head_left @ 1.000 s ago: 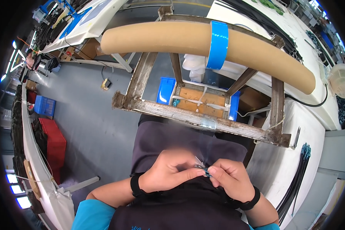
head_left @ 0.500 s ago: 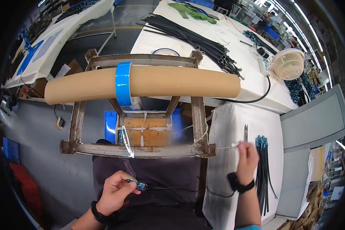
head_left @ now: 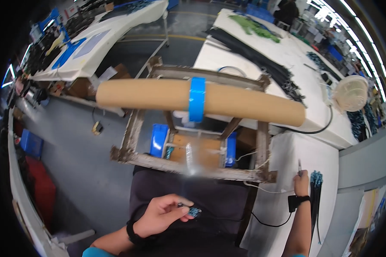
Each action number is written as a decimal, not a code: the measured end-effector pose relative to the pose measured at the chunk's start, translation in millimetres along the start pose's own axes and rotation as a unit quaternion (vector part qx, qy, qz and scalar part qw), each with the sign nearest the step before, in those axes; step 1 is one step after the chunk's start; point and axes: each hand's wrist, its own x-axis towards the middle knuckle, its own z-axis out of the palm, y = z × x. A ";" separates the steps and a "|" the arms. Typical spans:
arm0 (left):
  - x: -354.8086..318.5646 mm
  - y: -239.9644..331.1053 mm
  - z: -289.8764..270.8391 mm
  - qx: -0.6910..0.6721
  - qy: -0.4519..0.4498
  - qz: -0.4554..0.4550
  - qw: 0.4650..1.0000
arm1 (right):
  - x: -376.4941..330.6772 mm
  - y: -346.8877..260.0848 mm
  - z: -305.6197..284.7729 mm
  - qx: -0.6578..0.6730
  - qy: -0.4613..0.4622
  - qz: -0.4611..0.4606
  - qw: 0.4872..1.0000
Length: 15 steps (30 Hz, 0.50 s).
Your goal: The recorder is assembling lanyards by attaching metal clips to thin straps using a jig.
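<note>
My left hand (head_left: pixel 167 213) pinches a small blue-and-black patterned bundle (head_left: pixel 194 212) between thumb and fingers, over my dark lap. Out to the right, my right hand (head_left: pixel 301 184) is closed round the dark handle of a pointed metal tool, apparently scissors (head_left: pixel 300 165), blades away from me. A thin pale string (head_left: pixel 266 189) runs from the worn frame toward my right wrist. Above my left hand, a shiny clear strip (head_left: pixel 189 158) hangs blurred below the blue tape roll (head_left: pixel 197 99) that circles the brown cardboard tube (head_left: pixel 150 95).
The tube rests across a worn metal frame (head_left: pixel 193 171). Right of me, black straps with blue ends (head_left: pixel 316 184) lie on a white-covered surface (head_left: pixel 283 150). More black straps (head_left: pixel 248 55) and a cream fan (head_left: pixel 351 94) are on the far table. A black cord (head_left: pixel 270 225) hangs from my right wrist.
My head view has shifted, so the scene sits further right. My right hand has gone from the string's end to the scissors and closed on them. The left still pinches the bundle.
</note>
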 end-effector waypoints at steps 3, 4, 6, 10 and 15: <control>0.5 0.3 1.8 -0.018 -0.028 -0.004 0.999 | -59.9 -109.6 -31.4 0.339 -0.091 0.079 0.933; 3.8 -0.2 1.7 -0.019 -0.038 0.004 0.999 | -79.1 -131.8 -33.5 0.371 -0.108 0.063 0.920; 5.7 1.4 3.1 -0.021 -0.037 0.003 0.999 | -110.6 -165.2 -35.4 0.360 -0.211 0.032 0.908; -2.2 -2.2 0.4 -0.035 -0.026 -0.010 0.999 | -123.7 -259.5 -30.6 0.325 -0.397 -0.109 0.851; -10.2 -2.6 4.8 -0.013 -0.021 -0.002 1.000 | -111.3 -297.7 -17.9 0.305 -0.472 -0.205 0.801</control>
